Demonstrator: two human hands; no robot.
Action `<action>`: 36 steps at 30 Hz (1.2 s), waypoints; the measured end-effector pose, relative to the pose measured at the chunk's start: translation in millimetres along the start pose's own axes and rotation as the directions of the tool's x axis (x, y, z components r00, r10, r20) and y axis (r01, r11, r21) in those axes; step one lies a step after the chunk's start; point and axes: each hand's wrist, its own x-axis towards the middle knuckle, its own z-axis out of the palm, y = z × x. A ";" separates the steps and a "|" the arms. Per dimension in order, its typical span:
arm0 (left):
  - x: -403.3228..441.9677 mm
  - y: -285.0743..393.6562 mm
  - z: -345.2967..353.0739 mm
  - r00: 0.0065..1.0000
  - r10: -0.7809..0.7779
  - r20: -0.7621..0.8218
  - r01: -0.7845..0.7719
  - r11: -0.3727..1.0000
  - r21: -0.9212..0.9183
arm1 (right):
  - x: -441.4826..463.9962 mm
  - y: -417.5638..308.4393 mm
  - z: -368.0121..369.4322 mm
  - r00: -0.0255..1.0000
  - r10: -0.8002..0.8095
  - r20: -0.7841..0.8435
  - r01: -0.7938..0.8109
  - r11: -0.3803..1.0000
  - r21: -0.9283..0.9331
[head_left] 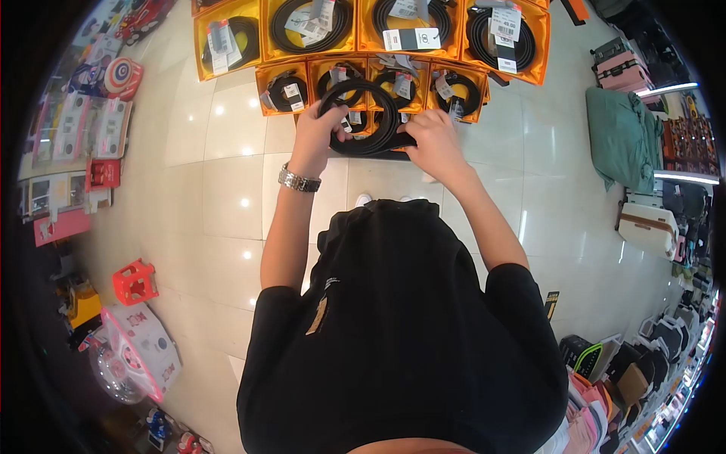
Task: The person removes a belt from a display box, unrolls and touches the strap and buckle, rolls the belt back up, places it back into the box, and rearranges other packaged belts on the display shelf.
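Observation:
A coiled black belt [387,113] is held up in front of the lower yellow boxes, its loop roughly round. My left hand [321,129], below a metal wristwatch, is closed on the left side of the coil with the thumb inside the loop. At the coil's right, my right hand [434,141] pinches a dark piece that seems to be part of the same belt. Behind and above stand yellow boxes [227,73], each with a rolled black belt [311,21] and white tags. The coil partly hides the lower boxes.
Suitcases [623,71] and a green cover [618,136] stand along the right. On the left are boxed toys [97,125], a red stool [136,282] and a pink-and-white box [144,344]. Backpacks [665,340] line the lower right. The floor is pale tile.

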 end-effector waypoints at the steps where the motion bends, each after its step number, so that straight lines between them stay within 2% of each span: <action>1: -3.2 -3.2 2.3 1.000 -0.013 -0.006 0.013 1.000 0.025 | -0.8 0.3 -2.9 0.993 -0.059 -0.098 0.051 0.995 -0.083; 2: -5.1 -8.1 3.4 0.999 -0.033 -0.009 0.033 0.999 0.015 | -1.6 1.3 -4.9 0.974 -0.125 -0.188 0.093 0.981 -0.171; 5: -17.8 -22.2 7.3 0.989 -0.143 0.021 0.144 0.988 -0.051 | -9.7 -2.9 -4.2 0.958 -0.081 -0.275 0.018 0.974 -0.225; 7: -23.9 -41.6 2.3 0.975 -0.217 0.040 0.220 0.970 -0.103 | -20.8 -4.3 10.6 0.974 -0.035 -0.224 -0.028 0.962 -0.270; 9: -30.8 -54.7 -0.3 0.954 -0.299 0.026 0.298 0.936 -0.189 | -28.0 -2.8 26.5 0.975 -0.007 -0.220 -0.047 0.970 -0.240; 11: -34.1 -72.6 -10.3 0.930 -0.365 0.039 0.363 0.902 -0.234 | -35.5 5.7 46.6 0.987 0.059 -0.148 -0.073 0.993 -0.094; 12: -36.6 -78.7 -13.2 0.916 -0.392 0.079 0.392 0.842 -0.371 | -38.0 1.9 49.7 0.982 0.119 -0.147 -0.116 0.993 0.031; 13: -39.2 -80.3 -13.4 0.902 -0.414 0.122 0.417 0.761 -0.498 | -41.5 6.0 58.3 0.981 0.127 -0.146 -0.123 0.992 0.036; 15: -40.5 -81.7 -9.4 0.904 -0.421 0.074 0.400 0.770 -0.498 | -52.8 19.0 87.6 0.939 0.313 0.141 -0.343 0.864 0.368; 17: -40.2 -82.7 -4.8 0.920 -0.391 0.002 0.339 0.794 -0.505 | -63.9 24.8 109.1 0.925 0.334 0.180 -0.379 0.821 0.427; 19: -39.8 -82.4 1.1 0.919 -0.391 -0.043 0.316 0.799 -0.512 | -67.4 19.3 117.3 0.864 0.421 0.275 -0.481 0.530 0.698; 20: -39.8 -82.6 3.9 0.920 -0.384 -0.079 0.293 0.806 -0.514 | -70.9 20.0 118.6 0.824 0.438 0.360 -0.551 0.471 0.688; 21: -40.0 -83.1 6.2 0.916 -0.391 -0.084 0.296 0.805 -0.514 | -68.9 13.9 111.7 0.821 0.437 0.368 -0.557 0.466 0.688; 22: -39.7 -83.1 8.3 0.928 -0.356 -0.111 0.256 0.825 -0.504 | -66.2 7.8 105.8 0.699 0.533 0.476 -0.587 0.048 0.808; 23: -39.2 -83.6 9.4 0.937 -0.321 -0.137 0.217 0.844 -0.491 | -65.4 5.3 104.1 0.566 0.554 0.611 -0.484 -0.377 0.790; 24: -38.4 -86.7 8.9 0.948 -0.280 -0.151 0.179 0.862 -0.474 | -70.7 18.2 112.2 0.606 0.431 0.669 -0.409 -0.553 0.726; 25: -37.7 -83.1 12.5 0.946 -0.285 -0.151 0.185 0.862 -0.471 | -69.6 22.4 118.6 0.602 0.431 0.672 -0.407 -0.558 0.723; 27: -39.9 -76.5 20.8 0.962 -0.186 -0.197 0.107 0.929 -0.356 | -67.9 22.2 123.5 0.539 0.254 0.803 -0.319 -0.821 0.474; 28: -40.8 -76.9 22.7 0.961 -0.190 -0.199 0.110 0.929 -0.354 | -67.3 17.8 121.0 0.560 0.140 0.816 -0.382 -0.830 0.405; 29: -41.4 -77.3 24.2 0.970 -0.154 -0.190 0.087 0.944 -0.319 | -65.8 12.2 118.9 0.559 0.138 0.818 -0.383 -0.832 0.402; 31: -44.6 -75.1 27.1 0.975 -0.117 -0.189 0.060 0.958 -0.282 | -62.1 1.6 116.7 0.625 -0.074 0.777 -0.503 -0.799 0.330; 33: -49.4 -70.5 29.5 0.977 -0.066 -0.200 0.017 0.971 -0.237 | -59.9 0.6 123.7 0.645 -0.115 0.756 -0.499 -0.812 0.302; 35: -53.4 -69.0 28.1 0.974 -0.026 -0.227 -0.021 0.980 -0.200 | -56.7 1.5 131.0 0.659 0.181 0.730 -0.344 -0.790 0.507; 36: -55.2 -69.1 26.4 0.961 -0.032 -0.273 -0.015 0.986 -0.166 | -52.4 -2.7 125.6 0.650 0.251 0.717 -0.299 -0.783 0.545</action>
